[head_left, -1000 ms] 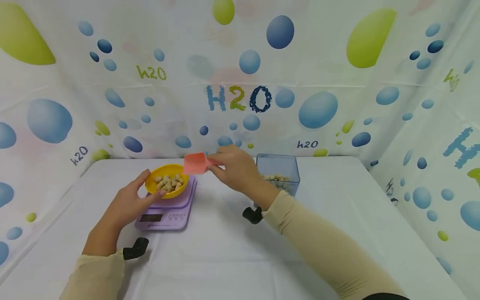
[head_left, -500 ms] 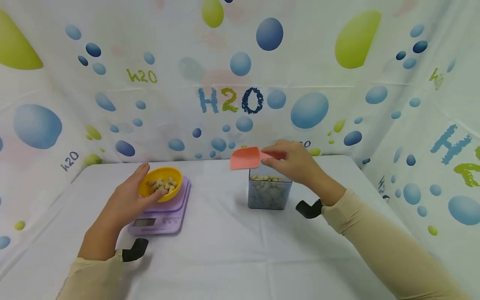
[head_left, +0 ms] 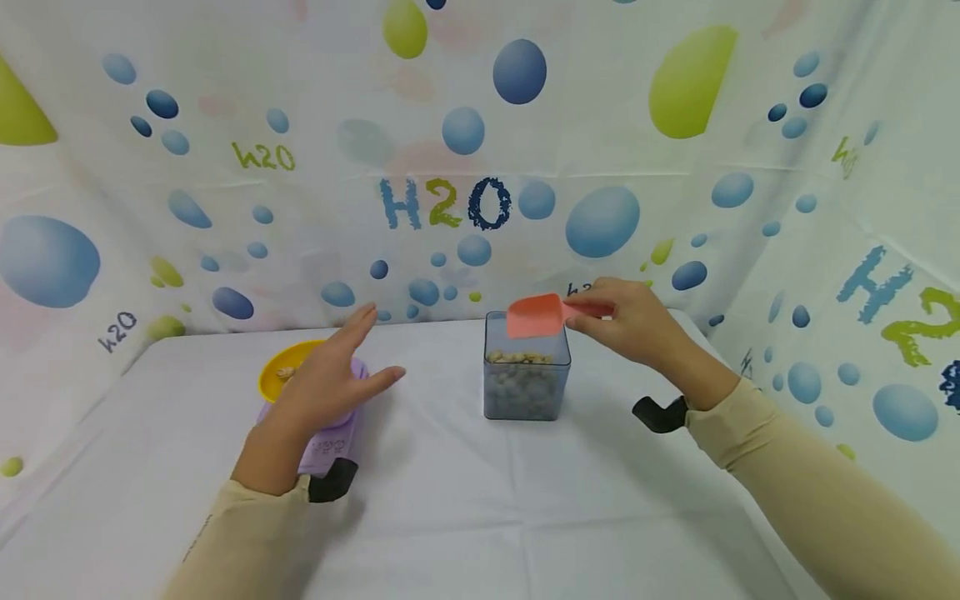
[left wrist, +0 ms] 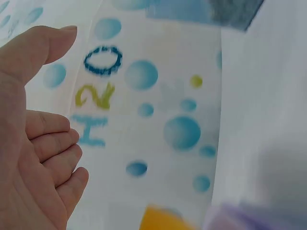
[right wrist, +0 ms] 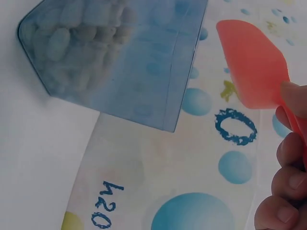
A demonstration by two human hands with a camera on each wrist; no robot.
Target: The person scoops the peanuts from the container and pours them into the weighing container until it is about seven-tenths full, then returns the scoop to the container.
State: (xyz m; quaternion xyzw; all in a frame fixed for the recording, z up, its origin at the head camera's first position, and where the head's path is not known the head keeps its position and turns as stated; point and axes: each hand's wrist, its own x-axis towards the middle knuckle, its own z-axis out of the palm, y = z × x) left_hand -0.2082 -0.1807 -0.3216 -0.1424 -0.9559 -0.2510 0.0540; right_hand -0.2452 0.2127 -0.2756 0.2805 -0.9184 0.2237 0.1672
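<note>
My right hand [head_left: 630, 321] grips the handle of a coral-pink scoop [head_left: 536, 317], whose blade hangs over a clear bluish square container [head_left: 522, 400]. Peanuts in their shells [head_left: 517, 358] fill the lower part of that container. In the right wrist view, the fingers curl round the handle of the scoop [right wrist: 254, 67], which stands apart from the container [right wrist: 139, 72]. My left hand [head_left: 322, 383] is raised with fingers extended and thumb spread, holding nothing. It partly hides a yellow bowl [head_left: 272, 375] with peanuts, which sits on a purple kitchen scale [head_left: 327, 450].
A white cloth covers the table [head_left: 435, 475]. Behind it hangs a white curtain [head_left: 330, 217] printed with blue and green drops and "H2O". Black wrist-camera mounts [head_left: 660, 414] stick out from both sleeves.
My right hand has carried the scoop rightward from beside the yellow bowl to above the container. My left hand has let go of the bowl and moved right. The view has turned slightly right.
</note>
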